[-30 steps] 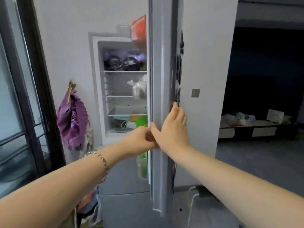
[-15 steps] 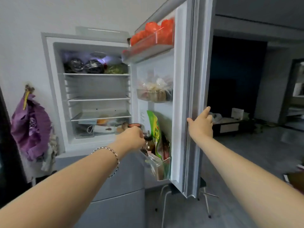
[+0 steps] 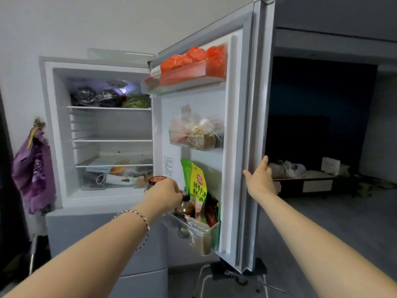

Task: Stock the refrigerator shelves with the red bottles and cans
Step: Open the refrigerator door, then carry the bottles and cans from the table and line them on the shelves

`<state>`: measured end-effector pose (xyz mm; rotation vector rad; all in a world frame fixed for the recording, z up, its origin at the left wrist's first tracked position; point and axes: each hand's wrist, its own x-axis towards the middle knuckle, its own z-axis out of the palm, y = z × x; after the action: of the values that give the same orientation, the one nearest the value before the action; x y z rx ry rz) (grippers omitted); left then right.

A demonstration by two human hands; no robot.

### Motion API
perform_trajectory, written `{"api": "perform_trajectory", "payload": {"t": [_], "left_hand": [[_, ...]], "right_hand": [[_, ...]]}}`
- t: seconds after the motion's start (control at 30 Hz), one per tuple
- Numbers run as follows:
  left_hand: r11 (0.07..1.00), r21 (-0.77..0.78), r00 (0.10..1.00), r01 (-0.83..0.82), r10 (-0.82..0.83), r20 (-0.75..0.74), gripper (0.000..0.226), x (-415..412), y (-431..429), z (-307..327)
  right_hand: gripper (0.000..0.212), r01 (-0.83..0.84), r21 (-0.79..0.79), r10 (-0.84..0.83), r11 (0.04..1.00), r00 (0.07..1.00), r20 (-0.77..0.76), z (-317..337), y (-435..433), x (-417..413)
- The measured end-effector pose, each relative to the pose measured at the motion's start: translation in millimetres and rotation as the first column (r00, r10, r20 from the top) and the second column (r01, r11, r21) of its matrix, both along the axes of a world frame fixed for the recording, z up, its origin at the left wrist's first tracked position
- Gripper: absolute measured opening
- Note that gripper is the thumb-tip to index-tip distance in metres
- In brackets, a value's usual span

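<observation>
At the open refrigerator door: right hand flat on its outer edge, fingers straight; left hand curled beside the red-lidded jar at the bottom door bin, grip unclear. No red bottles or cans in sight. Risks spilling that crowded bin if swung hard.

Fridge door open before me. Top shelf: dark bags, green bag. Door top bin: red things. Middle bin: clear bags. Bottom bin: green pack, bottles, jar my left hand grips.
</observation>
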<state>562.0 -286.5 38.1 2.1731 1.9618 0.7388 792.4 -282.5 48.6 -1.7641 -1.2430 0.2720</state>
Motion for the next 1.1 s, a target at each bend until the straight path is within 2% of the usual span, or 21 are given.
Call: {"api": "perform_trajectory", "payload": {"t": [0.1, 0.17, 0.23, 0.27, 0.33, 0.43, 0.53, 0.63, 0.67, 0.77, 0.83, 0.9, 0.93, 0.97, 1.0, 1.1], "left_hand": [[1.000, -0.016, 1.000, -0.025, 0.025, -0.018, 0.014, 2.3, -3.1, 3.8], [0.997, -0.027, 0.997, -0.067, 0.066, -0.026, 0.014, -6.1, -12.7, 4.1], [0.991, -0.056, 0.993, -0.118, 0.116, -0.032, 0.012, -23.7, -24.1, 2.2], [0.986, -0.075, 0.989, -0.147, 0.144, -0.042, 0.013, -38.5, -32.0, -2.4], [0.970, -0.119, 0.977, -0.212, 0.206, -0.056, 0.014, -72.4, -49.5, -10.6], [0.940, -0.134, 0.949, -0.314, 0.306, -0.077, 0.014, -128.8, -85.7, -21.1], [0.874, -0.165, 0.889, -0.457, 0.442, -0.117, 0.012, -192.3, -145.6, -30.2], [0.780, -0.206, 0.807, -0.591, 0.573, -0.145, 0.011, -252.6, -213.8, -41.6], [0.762, -0.207, 0.789, -0.614, 0.593, -0.161, 0.012, -266.4, -231.9, -44.7], [0.631, -0.202, 0.662, -0.749, 0.726, -0.188, 0.014, -307.1, -308.1, -61.6], [0.491, -0.197, 0.526, -0.849, 0.821, -0.222, 0.016, -326.9, -375.3, -79.5], [0.416, -0.194, 0.453, -0.889, 0.862, -0.228, 0.018, -332.7, -399.9, -88.2], [0.329, -0.194, 0.370, -0.924, 0.896, -0.246, 0.019, -336.7, -435.9, -93.6], [0.278, -0.202, 0.324, -0.939, 0.912, -0.252, 0.020, -337.2, -453.0, -96.7], [0.181, -0.207, 0.229, -0.962, 0.943, -0.240, 0.021, -335.2, -486.8, -99.5], [-0.029, -0.196, 0.010, -0.980, 0.980, -0.197, 0.018, -317.0, -557.9, -109.8]], "right_hand": [[0.069, 0.023, 0.082, -0.023, 0.996, 1.000, -0.002, 4.7, -6.6, 5.4], [0.058, 0.061, 0.253, -0.108, 0.966, 0.979, 0.175, 1.1, -18.8, -6.4], [0.043, -0.136, 0.363, -0.024, 0.922, 0.915, 0.404, -1.6, -32.4, -30.3], [0.035, -0.300, 0.332, 0.107, 0.894, 0.863, 0.494, -2.6, -40.2, -48.8], [0.024, -0.549, 0.125, 0.397, 0.826, 0.725, 0.563, -5.2, -49.6, -89.2], [0.023, -0.668, -0.271, 0.689, 0.693, 0.504, 0.520, -17.3, -59.3, -160.9], [0.026, -0.696, -0.491, 0.831, 0.525, 0.294, 0.472, -35.5, -83.3, -247.3], [0.028, -0.720, -0.573, 0.883, 0.391, 0.117, 0.455, -51.2, -117.6, -327.1], [0.028, -0.729, -0.580, 0.889, 0.362, 0.084, 0.450, -55.2, -128.0, -346.8], [0.027, -0.773, -0.600, 0.905, 0.204, -0.086, 0.418, -71.5, -178.8, -414.9], [0.025, -0.779, -0.622, 0.870, 0.076, -0.253, 0.423, -85.7, -232.9, -463.5], [0.023, -0.789, -0.614, 0.837, 0.021, -0.322, 0.442, -92.6, -258.2, -480.4], [0.024, -0.791, -0.610, 0.805, -0.055, -0.396, 0.441, -98.4, -288.6, -500.8], [0.024, -0.790, -0.606, 0.781, -0.091, -0.434, 0.449, -100.8, -306.5, -510.4], [0.024, -0.782, -0.600, 0.732, -0.168, -0.507, 0.456, -105.3, -338.1, -525.6], [0.022, -0.741, -0.590, 0.604, -0.320, -0.640, 0.475, -116.7, -408.0, -544.2]]}}
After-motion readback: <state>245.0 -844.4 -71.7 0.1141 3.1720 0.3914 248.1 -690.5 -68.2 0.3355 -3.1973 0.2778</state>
